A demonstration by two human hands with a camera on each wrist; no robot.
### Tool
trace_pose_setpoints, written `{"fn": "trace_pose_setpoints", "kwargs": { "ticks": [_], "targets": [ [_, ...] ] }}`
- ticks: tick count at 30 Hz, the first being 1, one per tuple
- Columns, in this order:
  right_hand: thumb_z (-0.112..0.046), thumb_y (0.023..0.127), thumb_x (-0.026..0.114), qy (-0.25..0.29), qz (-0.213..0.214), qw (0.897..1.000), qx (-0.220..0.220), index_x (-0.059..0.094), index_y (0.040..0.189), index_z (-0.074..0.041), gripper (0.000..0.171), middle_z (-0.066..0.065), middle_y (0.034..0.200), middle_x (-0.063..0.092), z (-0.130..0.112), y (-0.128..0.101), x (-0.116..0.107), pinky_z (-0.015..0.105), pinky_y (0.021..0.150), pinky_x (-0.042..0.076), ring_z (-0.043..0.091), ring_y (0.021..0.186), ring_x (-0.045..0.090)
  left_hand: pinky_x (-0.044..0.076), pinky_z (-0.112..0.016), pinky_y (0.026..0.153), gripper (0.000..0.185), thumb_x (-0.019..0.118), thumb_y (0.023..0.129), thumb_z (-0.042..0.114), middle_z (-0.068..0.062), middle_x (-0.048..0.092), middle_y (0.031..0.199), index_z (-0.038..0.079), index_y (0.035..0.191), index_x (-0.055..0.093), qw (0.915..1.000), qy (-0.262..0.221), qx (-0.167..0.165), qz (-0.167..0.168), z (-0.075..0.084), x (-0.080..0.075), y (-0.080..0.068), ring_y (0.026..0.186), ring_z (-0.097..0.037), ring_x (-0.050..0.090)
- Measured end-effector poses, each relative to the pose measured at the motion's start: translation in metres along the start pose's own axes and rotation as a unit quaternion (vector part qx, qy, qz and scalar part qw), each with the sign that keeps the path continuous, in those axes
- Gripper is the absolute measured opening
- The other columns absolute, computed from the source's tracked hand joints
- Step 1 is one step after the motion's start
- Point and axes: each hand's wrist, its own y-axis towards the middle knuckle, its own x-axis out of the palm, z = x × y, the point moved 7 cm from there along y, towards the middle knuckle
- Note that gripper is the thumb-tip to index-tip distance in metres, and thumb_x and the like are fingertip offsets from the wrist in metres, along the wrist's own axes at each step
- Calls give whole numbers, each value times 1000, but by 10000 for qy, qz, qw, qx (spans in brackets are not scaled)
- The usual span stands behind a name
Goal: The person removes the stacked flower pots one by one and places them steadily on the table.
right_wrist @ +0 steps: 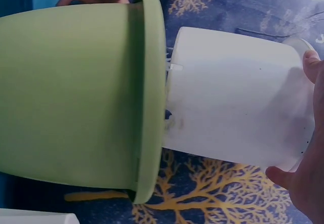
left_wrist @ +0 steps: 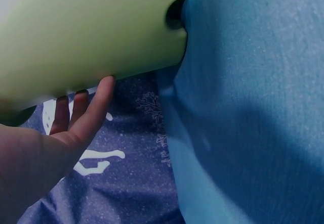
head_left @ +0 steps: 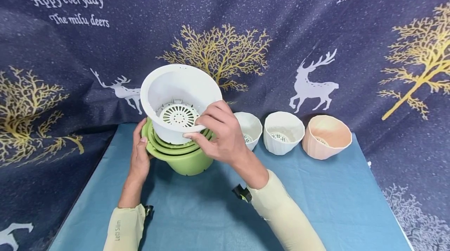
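the right hand grips the near rim of a white pot, with the thumb under the rim and the fingers curled over its edge. the pot is tilted toward the camera, and its base sits partly in the mouth of a stack of green pots. in the right wrist view the white pot is mostly outside the green rim; only its lower part is inside. whether it goes in or comes out, i cannot tell from these pictures. so i judge the work is about halfway: the white pot is neither fully nested nor fully free, and the green pots are nested, at least three rims showing.

the left hand lies against the left side of the green stack. its fingers are rather straight and touch the green wall, so it steadies the stack and does not pinch it. the left wrist view is very close and a bit blurred, so the thumb is perhaps also on the rim, but this is not clear.

both forearms wear pale sleeves and come from the near edge of the blue cloth. the right wrist is bent to the left, over the stack. three more pots stand in a row to the right, apart from the hands: two white pots and one peach pot.
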Motion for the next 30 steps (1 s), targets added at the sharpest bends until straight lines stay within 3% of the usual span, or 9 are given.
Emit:
{"fn": "trace_pose_setpoints", "kwargs": {
  "ticks": [8, 13, 22, 30],
  "targets": [
    [-31, 93, 83, 111, 128, 9998, -85, 70, 80, -8, 30, 1, 79, 63, -13, 2, -17, 41, 81, 47, 24, 84, 54, 57, -20, 64, 56, 27, 113, 28, -3, 41, 157, 23, 169, 28, 10000, -20, -33, 1, -1, -1, 0, 101, -10, 63],
    [-34, 96, 80, 116, 228, 9996, -136, 71, 81, -7, 32, 2, 80, 64, -21, 1, -29, 42, 80, 47, 25, 83, 55, 57, -20, 65, 56, 27, 113, 28, -3, 42, 155, 24, 169, 28, 9999, -72, -82, -9, -1, 0, -1, 101, -9, 64],
    [-33, 96, 81, 25, 565, 9981, -231, 72, 81, -6, 32, 4, 79, 65, -30, -4, -52, 41, 74, 48, 26, 80, 55, 56, -22, 62, 56, 28, 112, 27, -3, 56, 133, 24, 168, 31, 9998, -73, -139, 92, -1, -1, -2, 92, -9, 65],
    [-32, 95, 81, -106, 606, 9978, -248, 72, 80, -6, 32, 5, 77, 66, -34, -9, -66, 41, 74, 48, 27, 79, 56, 56, -22, 60, 56, 28, 112, 27, -4, 56, 133, 25, 168, 33, 9998, -42, -164, 139, -2, -2, -2, 89, -9, 65]
  ]
}}
